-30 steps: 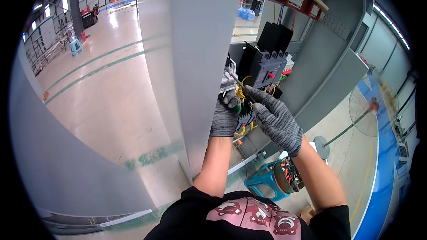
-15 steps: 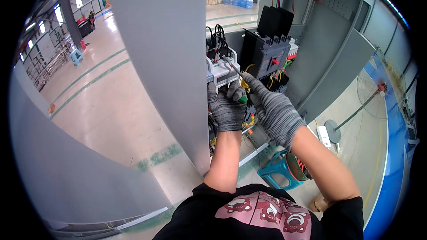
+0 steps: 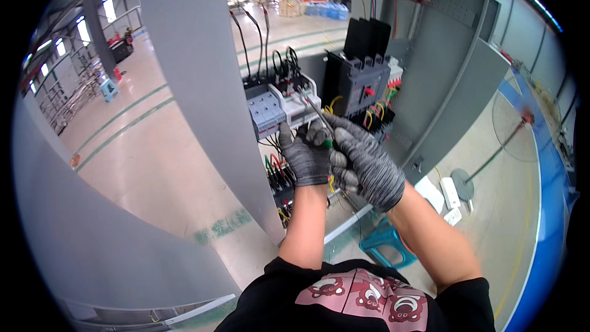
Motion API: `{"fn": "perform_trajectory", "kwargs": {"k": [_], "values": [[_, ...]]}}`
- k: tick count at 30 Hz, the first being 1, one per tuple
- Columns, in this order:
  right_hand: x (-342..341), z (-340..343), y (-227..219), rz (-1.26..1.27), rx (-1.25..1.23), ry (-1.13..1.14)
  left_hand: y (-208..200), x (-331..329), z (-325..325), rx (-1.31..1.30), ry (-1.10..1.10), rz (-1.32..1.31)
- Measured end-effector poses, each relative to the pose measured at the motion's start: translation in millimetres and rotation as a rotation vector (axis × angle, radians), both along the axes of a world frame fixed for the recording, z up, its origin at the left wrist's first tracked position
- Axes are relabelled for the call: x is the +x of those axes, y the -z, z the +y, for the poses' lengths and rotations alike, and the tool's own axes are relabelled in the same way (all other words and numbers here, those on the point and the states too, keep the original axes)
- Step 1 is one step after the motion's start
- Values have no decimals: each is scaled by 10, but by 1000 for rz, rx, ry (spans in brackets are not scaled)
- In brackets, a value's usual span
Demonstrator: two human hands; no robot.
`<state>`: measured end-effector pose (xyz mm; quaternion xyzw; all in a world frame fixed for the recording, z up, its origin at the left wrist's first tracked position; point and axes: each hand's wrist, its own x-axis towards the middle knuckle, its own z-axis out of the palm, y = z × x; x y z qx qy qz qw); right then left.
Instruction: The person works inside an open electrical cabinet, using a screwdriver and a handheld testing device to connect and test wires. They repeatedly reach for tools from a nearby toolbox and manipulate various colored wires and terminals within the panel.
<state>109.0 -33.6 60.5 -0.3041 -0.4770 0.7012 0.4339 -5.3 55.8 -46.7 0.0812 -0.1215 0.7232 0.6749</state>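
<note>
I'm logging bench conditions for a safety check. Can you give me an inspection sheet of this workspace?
Surface: grey cabinet panel, upright, open.
Job's things: screwdriver, tip at the pale terminal blocks; black breaker beside them.
Clutter: teal stool, white boxes on the floor.
Grip: left hand steadies the screwdriver; right hand shut on it.
Cables: black leads above; coloured wires below.
Surroundings: factory floor.

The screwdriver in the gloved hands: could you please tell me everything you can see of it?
The screwdriver has a thin, bare metal shaft and a green handle, mostly hidden. It slants up and to the left, its tip at the pale modules in the grey cabinet. The right hand wraps the handle; the left hand sits close beside it, both in grey knit gloves.
</note>
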Motion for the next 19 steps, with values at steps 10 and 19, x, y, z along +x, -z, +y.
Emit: {"fn": "perform_trajectory", "kwargs": {"k": [10,19], "values": [[681,-523,881,-336,249,-9,216,478,-838,-315,-169,658],[1440,-625,1537,-446,464,-445,577,1087,-2041,-496,-490,1157]]}}
